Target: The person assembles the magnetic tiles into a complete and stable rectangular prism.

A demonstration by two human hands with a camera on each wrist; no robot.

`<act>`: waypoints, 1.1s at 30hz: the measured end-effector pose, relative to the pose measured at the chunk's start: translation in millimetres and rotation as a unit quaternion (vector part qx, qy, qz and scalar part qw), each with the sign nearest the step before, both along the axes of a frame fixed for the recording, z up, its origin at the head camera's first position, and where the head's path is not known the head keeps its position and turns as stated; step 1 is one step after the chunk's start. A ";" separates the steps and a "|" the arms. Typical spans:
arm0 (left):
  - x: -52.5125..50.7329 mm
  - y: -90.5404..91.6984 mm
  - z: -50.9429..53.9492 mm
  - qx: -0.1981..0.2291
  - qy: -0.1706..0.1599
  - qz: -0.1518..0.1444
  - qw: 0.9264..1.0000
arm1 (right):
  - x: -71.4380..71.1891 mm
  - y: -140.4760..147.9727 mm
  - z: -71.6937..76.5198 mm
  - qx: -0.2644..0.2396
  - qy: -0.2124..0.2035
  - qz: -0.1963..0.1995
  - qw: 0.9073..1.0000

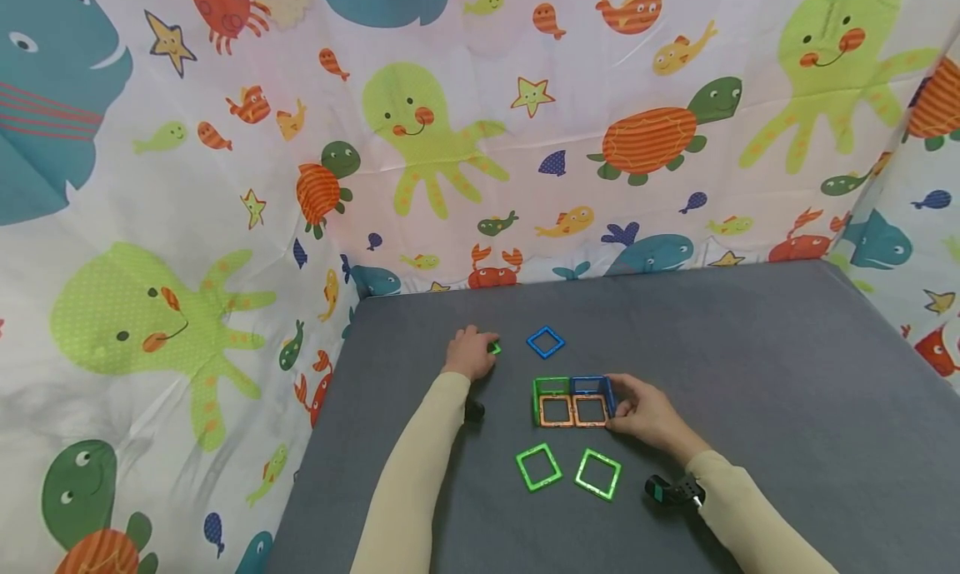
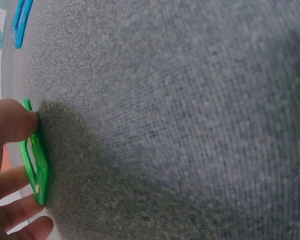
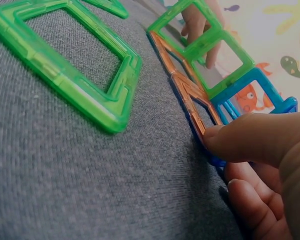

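In the head view my left hand (image 1: 470,353) is over a green square magnetic tile (image 1: 495,348) at the far left. The left wrist view has its thumb on one edge of that tile (image 2: 41,175) and fingertips at the other. My right hand (image 1: 648,409) holds the right end of a small open-fronted structure, thumb and fingers around its upright blue tile (image 1: 611,397). Two orange tiles (image 1: 557,424) lie flat as its base. A green tile (image 1: 553,380) and a blue tile (image 1: 590,379) stand along the back, with another green tile (image 1: 536,407) upright on the left.
One blue square tile (image 1: 536,333) lies flat behind the structure. Two loose green tiles, a left one (image 1: 523,473) and a right one (image 1: 592,491), lie in front of it. The grey cloth surface (image 1: 750,349) meets a curtain (image 1: 465,249) printed with sea animals.
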State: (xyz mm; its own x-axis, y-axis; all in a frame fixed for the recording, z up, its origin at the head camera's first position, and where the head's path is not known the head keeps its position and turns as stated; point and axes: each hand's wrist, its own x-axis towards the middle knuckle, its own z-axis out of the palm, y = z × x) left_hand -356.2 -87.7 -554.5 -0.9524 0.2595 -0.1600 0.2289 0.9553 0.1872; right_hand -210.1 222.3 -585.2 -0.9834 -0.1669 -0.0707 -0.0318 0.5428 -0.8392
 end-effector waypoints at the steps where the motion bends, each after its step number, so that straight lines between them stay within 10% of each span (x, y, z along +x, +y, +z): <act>1: 0.0 -0.7 -0.8 0.000 0.003 -0.002 1.000 | 0.1 -0.1 -0.3 -0.001 0.000 0.001 1.000; 13: 2.9 -2.7 -0.8 0.007 0.038 -0.045 0.998 | 2.3 -0.3 -0.1 -0.009 0.001 -0.002 1.000; 33: 30.5 40.5 44.5 0.024 0.080 -0.186 0.979 | -0.5 1.3 -1.8 -0.003 0.010 0.008 1.000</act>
State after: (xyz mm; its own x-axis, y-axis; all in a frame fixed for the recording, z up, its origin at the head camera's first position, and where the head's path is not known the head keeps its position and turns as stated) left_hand -325.7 -47.2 -510.0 -0.8025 0.5967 0.0046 0.5893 0.7912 0.1634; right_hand -210.5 223.6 -586.9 -0.9819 -0.1822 -0.0510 -0.0560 0.5375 -0.8414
